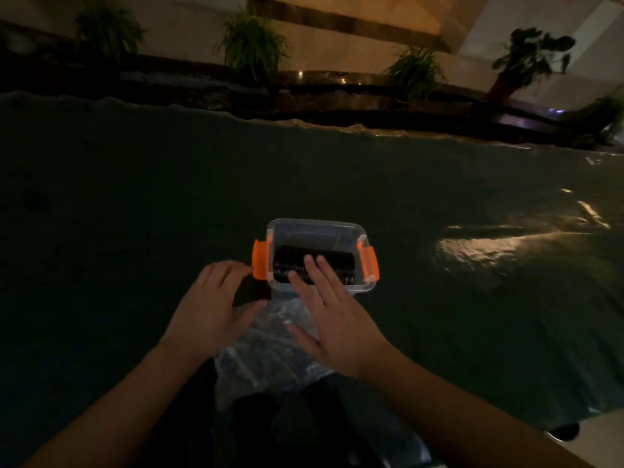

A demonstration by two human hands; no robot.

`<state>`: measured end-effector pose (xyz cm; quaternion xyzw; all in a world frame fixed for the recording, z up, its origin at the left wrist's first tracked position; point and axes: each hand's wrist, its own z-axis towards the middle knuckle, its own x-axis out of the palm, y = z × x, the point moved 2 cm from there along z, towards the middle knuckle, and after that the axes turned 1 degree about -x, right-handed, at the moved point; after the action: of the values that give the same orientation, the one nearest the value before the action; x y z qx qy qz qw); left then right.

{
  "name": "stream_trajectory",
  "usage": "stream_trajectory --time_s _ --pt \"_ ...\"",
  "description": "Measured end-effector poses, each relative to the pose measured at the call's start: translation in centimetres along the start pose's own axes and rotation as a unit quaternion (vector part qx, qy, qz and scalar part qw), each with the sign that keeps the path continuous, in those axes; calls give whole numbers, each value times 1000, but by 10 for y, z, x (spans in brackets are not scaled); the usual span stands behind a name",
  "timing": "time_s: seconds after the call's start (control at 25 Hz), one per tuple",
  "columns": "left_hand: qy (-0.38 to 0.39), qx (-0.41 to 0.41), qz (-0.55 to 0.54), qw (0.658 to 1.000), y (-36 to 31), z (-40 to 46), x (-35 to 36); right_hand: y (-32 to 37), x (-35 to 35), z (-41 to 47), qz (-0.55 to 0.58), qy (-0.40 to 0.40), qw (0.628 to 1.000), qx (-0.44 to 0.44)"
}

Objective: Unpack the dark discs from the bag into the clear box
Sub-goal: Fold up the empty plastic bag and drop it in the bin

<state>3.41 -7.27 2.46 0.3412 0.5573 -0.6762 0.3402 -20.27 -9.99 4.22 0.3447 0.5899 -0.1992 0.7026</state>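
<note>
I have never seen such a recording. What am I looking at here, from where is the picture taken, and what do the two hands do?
There is no machine: a person wears a camera on the head, looking down at their own hands. On a dark cloth stands a clear box with orange clips. A row of dark discs lies inside. The right hand reaches over them with straight fingers. The left hand is open beside the box, over a clear plastic bag. Neither hand holds anything.

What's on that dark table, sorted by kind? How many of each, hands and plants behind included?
Clear box: 1
Orange clips: 2
Row of dark discs, too dim to count singly: 1
Clear plastic bag: 1
Hands, left, right: 2
Potted plants: 4
Total: 11
</note>
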Motion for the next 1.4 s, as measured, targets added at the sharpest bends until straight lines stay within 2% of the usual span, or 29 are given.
stream_trajectory --time_s 0.12,0.24,0.36,0.56,0.72,0.84,0.92,1.04,1.12,1.24,1.32,1.36,1.4 --pt "56 16 33 998 8 -43 25 32 46 1 10 41 999 -27" --pt "151 20 59 987 10 -59 65 38 92 3 40 93 995 5" --pt "209 -13 111 972 15 -60 100 22 125 8 40 129 990 35" --pt "225 -41 154 961 29 -71 130 -18 163 0 18 165 981 105" --pt "228 -27 153 961 47 -83 139 -44 170 -22 -23 122 983 138" --pt "239 -10 141 961 56 -87 133 -64 162 -35 -13 109 974 200" --pt "214 -9 107 971 59 -88 121 -76 155 -49 4 99 959 265" --pt "72 23 89 993 50 -71 103 -81 139 -66 82 70 924 367" --pt "47 -43 85 994 42 -42 96 -75 131 -72 110 41 901 418" --pt "177 -155 90 968 35 2 98 -63 123 -71 146 60 880 449" --pt "275 -172 87 942 32 19 100 -58 118 -68 249 61 825 504" --pt "299 -177 65 935 32 25 101 -58 116 -67 272 61 804 525" --pt "305 -180 37 935 33 29 102 -58 113 -65 261 71 805 527"
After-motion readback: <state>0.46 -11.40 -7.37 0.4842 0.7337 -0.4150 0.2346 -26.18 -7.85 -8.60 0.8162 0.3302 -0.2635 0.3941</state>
